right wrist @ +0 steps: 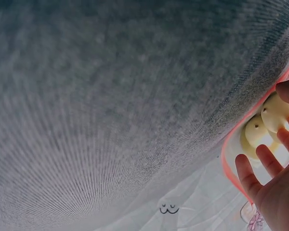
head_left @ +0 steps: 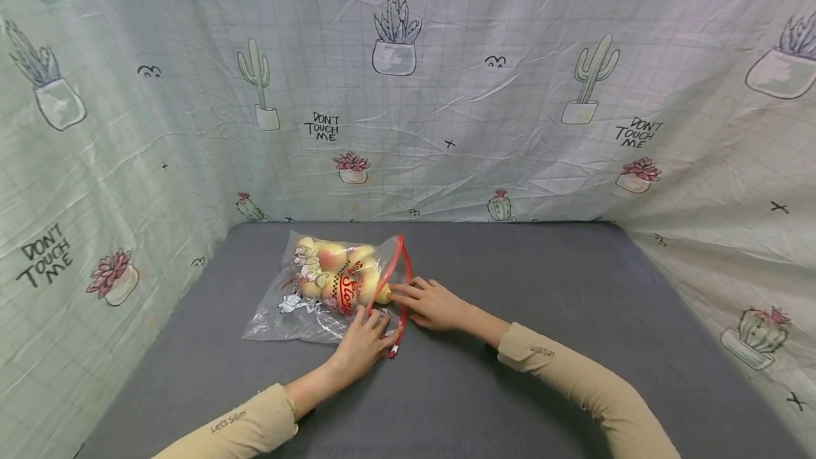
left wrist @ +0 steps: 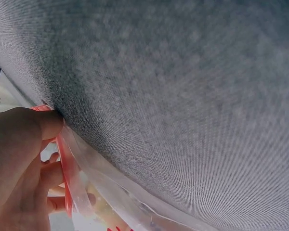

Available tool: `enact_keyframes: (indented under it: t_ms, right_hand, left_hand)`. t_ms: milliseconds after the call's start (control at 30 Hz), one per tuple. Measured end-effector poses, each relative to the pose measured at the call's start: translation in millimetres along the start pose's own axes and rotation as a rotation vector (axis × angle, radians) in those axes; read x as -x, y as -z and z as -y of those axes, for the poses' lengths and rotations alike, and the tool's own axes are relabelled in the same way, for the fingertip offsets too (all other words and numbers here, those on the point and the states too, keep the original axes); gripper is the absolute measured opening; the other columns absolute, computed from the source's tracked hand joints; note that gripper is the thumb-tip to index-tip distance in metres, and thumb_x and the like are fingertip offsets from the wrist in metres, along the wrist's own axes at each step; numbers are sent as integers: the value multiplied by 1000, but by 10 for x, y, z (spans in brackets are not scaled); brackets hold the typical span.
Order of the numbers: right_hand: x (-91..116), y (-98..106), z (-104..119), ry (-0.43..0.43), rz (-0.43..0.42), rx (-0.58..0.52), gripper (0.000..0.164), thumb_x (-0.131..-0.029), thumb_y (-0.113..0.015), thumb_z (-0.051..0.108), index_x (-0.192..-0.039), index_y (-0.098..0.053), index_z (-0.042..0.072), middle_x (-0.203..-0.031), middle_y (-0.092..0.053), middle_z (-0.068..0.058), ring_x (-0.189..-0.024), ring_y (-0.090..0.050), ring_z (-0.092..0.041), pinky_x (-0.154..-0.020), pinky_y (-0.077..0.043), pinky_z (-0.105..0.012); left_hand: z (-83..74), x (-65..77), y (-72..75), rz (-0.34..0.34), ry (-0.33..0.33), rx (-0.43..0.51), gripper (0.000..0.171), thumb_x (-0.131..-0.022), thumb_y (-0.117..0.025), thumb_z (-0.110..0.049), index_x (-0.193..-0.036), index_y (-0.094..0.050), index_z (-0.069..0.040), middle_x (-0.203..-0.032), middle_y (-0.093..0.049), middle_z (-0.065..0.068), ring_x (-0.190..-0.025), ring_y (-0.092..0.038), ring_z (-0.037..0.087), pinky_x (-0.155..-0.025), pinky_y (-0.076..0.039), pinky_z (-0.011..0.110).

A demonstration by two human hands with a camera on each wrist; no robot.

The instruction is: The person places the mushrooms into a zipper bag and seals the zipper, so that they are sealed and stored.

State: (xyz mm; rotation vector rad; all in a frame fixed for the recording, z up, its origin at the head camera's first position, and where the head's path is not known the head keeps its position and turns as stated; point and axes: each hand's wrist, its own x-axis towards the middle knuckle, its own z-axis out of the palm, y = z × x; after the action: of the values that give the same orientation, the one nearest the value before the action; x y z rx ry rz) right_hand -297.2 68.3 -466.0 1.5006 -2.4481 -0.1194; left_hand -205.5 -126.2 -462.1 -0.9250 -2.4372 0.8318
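A clear zip bag (head_left: pixel 270 324) with a red zip edge (head_left: pixel 405 261) and printed cartoon figures lies on its side, mouth to the right. Several yellow fruits (head_left: pixel 331 255) with a red blush fill it. At the near side of the mouth, my left hand (head_left: pixel 362 346) pinches the rim, thumb (left wrist: pixel 50 124) over the red strip in the left wrist view. My right hand (head_left: pixel 440 305) reaches in at the mouth, fingertips right by the fruit closest to the opening. In the right wrist view its fingers (right wrist: pixel 248 173) are spread, with yellow fruits (right wrist: pixel 258 131) behind them.
A dark grey fabric-covered table (head_left: pixel 535 388) lies under the bag and both arms. Pale curtains (head_left: pixel 446 105) printed with potted cacti stand behind it and along both sides. A red-and-white zip pull (head_left: pixel 393 351) sits at the near corner of the bag's mouth.
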Motion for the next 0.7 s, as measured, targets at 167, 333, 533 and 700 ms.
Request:
enact_keyframes:
  t_ms: [167,333,533,700]
  right_hand:
    - [-20,-28,-1,-1,7,6,60,-85,-56,30,-139,-32,21,-143,-33,3,-109,-42,-16,-71,-42,-32]
    - [-48,-57,0,6,12,41,58,-86,-55,32,-139,-32,22,-143,-33,4,-109,-43,-16,-71,-40,-31]
    - [-67,-66,11,20,4,54,56,-86,-54,32,-138,-34,22,-141,-37,4,-107,-44,-16,-69,-39,-31]
    - [-96,-84,19,23,22,61,55,-88,-51,32,-139,-31,24,-142,-35,6,-108,-43,-14,-70,-38,-29]
  left_hand:
    - [1,1,-3,4,-4,-1,41,-81,-49,-50,-122,-48,-43,-115,-59,-8,-98,-48,18,-86,-34,44]
    - [-1,-2,1,15,-4,-7,42,-81,-47,-52,-122,-48,-43,-117,-58,-9,-100,-47,17,-87,-34,44]
    - [-8,-1,13,22,-4,-13,42,-82,-45,-53,-123,-47,-44,-118,-58,-9,-100,-48,17,-86,-34,44]
    - [-8,-4,13,15,-1,-15,41,-82,-45,-52,-123,-48,-43,-118,-58,-9,-99,-48,18,-86,-35,44]
